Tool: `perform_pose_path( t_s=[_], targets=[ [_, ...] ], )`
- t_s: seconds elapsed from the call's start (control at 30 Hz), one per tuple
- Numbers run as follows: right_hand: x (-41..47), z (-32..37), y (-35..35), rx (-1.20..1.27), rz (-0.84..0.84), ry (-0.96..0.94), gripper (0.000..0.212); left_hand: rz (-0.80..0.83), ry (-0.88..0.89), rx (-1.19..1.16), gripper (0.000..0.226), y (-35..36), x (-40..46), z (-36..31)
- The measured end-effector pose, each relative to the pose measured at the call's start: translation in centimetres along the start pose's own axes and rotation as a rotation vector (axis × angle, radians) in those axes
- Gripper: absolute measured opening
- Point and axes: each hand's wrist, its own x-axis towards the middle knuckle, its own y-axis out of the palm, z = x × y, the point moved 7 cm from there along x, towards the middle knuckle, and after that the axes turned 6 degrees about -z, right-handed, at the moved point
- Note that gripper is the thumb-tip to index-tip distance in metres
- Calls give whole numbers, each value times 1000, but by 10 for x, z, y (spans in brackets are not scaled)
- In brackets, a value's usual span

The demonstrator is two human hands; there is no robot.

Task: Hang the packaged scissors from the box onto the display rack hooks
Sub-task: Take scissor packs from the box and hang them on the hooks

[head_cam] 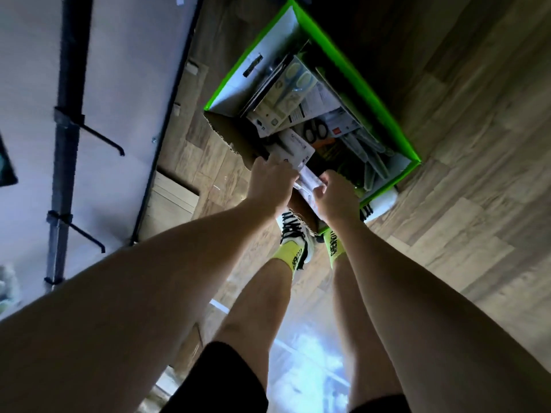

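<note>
A cardboard box (384, 114) with bright green edges stands open on the wooden floor, holding several packaged scissors (286, 93). Both arms reach down into its near corner. My left hand (269, 181) and my right hand (337, 195) together grip a white scissors package (308, 180) at the box's near edge. The display rack (64, 144) runs along the wall at left, a dark upright post with two bare black hooks, one (104, 138) higher and one (88, 236) lower.
My feet in yellow socks and white shoes (295, 236) stand right beside the box. A flat cardboard piece (173, 198) lies on the floor by the wall base. Wooden floor stretches to the right of the box.
</note>
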Motion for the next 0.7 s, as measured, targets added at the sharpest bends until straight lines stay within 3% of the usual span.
perform_pose_path(
  t_s=[0.4,0.57,0.7],
  targets=[
    [-116,128,-200,-257,0,-181,26,-35,-196,-131,33,-226,-93,25],
    [-204,219,-308,-190,-79,-321,37,-175,-214,-153,40,-351,-151,32],
    [-260,274,-369,-178,-100,-390,26,-270,-229,-161,31,-434,-196,42]
  ],
)
